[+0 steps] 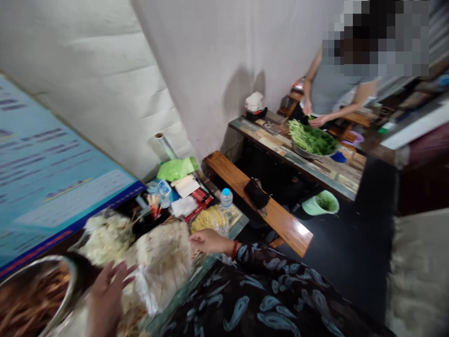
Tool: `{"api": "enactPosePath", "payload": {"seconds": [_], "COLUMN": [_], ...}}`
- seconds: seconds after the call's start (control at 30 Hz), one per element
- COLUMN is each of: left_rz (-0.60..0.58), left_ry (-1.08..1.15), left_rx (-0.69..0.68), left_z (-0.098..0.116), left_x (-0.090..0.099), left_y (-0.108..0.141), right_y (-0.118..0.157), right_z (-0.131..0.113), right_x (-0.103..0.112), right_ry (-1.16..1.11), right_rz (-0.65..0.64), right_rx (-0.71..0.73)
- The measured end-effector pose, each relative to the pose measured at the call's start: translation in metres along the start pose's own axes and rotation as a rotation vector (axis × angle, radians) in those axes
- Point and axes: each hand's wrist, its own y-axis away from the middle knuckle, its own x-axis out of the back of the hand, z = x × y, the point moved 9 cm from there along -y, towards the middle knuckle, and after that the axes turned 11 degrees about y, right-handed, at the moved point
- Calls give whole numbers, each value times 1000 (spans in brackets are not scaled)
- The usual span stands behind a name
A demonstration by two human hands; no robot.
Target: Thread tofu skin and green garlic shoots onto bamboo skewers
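Note:
A clear plastic bag (164,267) holding pale, flat food, whose kind I cannot make out, lies on the near table. My right hand (212,241), with a red bead bracelet at the wrist, is at the bag's right edge, its fingers closed in a pinch on the plastic. To the left of the bag, my left hand (109,290) hovers blurred, fingers apart and holding nothing. A metal bowl (66,267) of brown shredded food stands beside it. Behind the hands sit a bag of whitish food (108,238) and a bag of yellow strips (210,219).
Packets, a green bag (177,168) and a blue-capped bottle (226,199) crowd the table's far end. Beyond stands a wooden bench (287,229) with a dark item on it. Another person handles leafy greens (312,138) at a second table. A green bin (312,206) is on the floor.

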Motion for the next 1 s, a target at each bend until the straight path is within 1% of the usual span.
{"api": "enactPosePath", "payload": {"seconds": [0.03, 0.07, 0.17, 0.23, 0.33, 0.47, 0.53, 0.6, 0.67, 0.73, 0.9, 1.0], "left_rz": [17, 37, 72, 109, 171, 265, 290, 307, 307, 272, 97, -12], "left_ry": [123, 195, 309, 360, 398, 430, 458, 480, 486, 476, 396, 296], "left_rx": [46, 82, 74, 73, 107, 159, 167, 174, 186, 183, 138, 71], "left_z": [-3, -4, 3, 1, -15, -49, -62, -73, -79, -81, -81, -85], "left_x": [-1, -1, 0, 6, 22, 54, 71, 88, 101, 110, 128, 144], "left_y": [6, 12, 25, 31, 45, 75, 86, 92, 90, 81, 48, 32], "right_y": [4, 7, 7, 0, -12, -16, -17, -17, -18, -18, -17, -17], "right_z": [0, 1, 8, 14, 15, 2, -8, -17, -23, -26, -36, -54], "right_x": [1, 2, 7, 8, 4, -16, -33, -52, -68, -80, -102, -128], "right_ry": [-24, -45, -104, -130, -143, -160, -169, -177, -199, -225, -244, -229], "right_rz": [6, 15, 41, 44, 28, -2, -29, -65, -80, -66, 63, 99], "right_rx": [8, 16, 9, -14, -38, -53, -56, -56, -74, -115, -236, -257]}}
